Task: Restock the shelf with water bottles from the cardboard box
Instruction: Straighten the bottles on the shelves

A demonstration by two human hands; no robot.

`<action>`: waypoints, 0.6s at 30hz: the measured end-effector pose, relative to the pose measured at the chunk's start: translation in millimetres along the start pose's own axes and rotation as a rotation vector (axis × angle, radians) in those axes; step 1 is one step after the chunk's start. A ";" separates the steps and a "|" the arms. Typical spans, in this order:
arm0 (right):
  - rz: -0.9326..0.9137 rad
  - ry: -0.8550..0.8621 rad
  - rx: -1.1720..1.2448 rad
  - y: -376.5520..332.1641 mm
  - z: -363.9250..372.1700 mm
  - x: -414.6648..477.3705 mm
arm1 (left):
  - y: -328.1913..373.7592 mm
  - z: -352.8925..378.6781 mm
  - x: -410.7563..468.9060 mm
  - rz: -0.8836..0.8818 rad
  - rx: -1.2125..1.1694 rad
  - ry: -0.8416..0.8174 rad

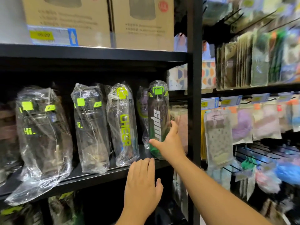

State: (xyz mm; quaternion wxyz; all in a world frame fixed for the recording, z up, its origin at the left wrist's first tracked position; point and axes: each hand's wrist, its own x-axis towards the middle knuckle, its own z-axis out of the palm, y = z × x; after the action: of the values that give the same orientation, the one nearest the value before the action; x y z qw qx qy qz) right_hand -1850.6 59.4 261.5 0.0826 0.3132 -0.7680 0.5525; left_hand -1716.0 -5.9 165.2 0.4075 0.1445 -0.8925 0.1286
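A dark green water bottle marked "Sport" point(158, 114), wrapped in clear plastic, stands at the right end of the black shelf point(90, 177). My right hand point(168, 142) grips its lower part, thumb across the front and fingers round the right side. My left hand point(142, 184) hovers flat with fingers apart at the shelf's front edge, holding nothing. Left of the Sport bottle stand a "CHEER" bottle point(123, 124) and two wider "Hi." bottles point(90, 127) point(42, 132), all in plastic bags. Another bottle hides behind the Sport one. The task's cardboard box is out of view.
Printed cardboard boxes point(100, 20) fill the shelf above. A black upright post point(195, 95) bounds the shelf on the right. Beyond it, packets of socks and cloths point(219, 137) hang on hooks. More bagged bottles point(65, 208) sit on the shelf below.
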 end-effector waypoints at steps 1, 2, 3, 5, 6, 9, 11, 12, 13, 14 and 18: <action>0.014 0.003 -0.004 2.2 0.9 1.2 | -0.5 0.9 -1.1 0.007 0.013 -0.008; 0.017 0.010 0.002 5.5 2.3 1.8 | -0.7 1.3 -2.1 0.003 0.016 -0.003; 0.008 0.019 0.006 9.0 3.4 2.1 | -0.8 1.1 -2.5 -0.004 0.013 0.009; -0.010 0.010 0.012 13.4 3.5 1.0 | -1.1 1.8 -3.0 -0.001 0.010 0.020; -0.016 -0.003 0.018 14.4 2.4 1.1 | -1.5 2.5 -3.2 0.009 0.010 0.016; -0.031 -0.053 0.026 15.0 -1.6 3.0 | -0.2 4.7 -3.9 0.007 0.005 0.013; -0.044 -0.080 0.031 14.1 -4.4 3.5 | 3.0 5.0 -3.4 -0.020 0.002 0.019; -0.052 -0.092 0.033 13.8 -6.2 2.8 | 5.0 5.6 -2.9 -0.031 0.002 0.023; -0.060 -0.102 0.034 13.9 -8.0 2.4 | 6.6 6.5 -2.6 -0.042 0.002 0.029; -0.066 -0.109 0.034 14.3 -9.7 2.0 | 8.1 7.8 -2.4 -0.052 0.003 0.034; -0.073 -0.137 0.016 16.9 -14.3 -1.2 | 13.3 12.5 -1.7 -0.091 0.012 0.051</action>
State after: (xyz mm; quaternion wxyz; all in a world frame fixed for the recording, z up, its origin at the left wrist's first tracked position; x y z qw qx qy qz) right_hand -1862.4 76.0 252.8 0.0475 0.3787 -0.7554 0.5326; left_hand -1728.4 2.2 154.5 0.4347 0.1843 -0.8735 0.1189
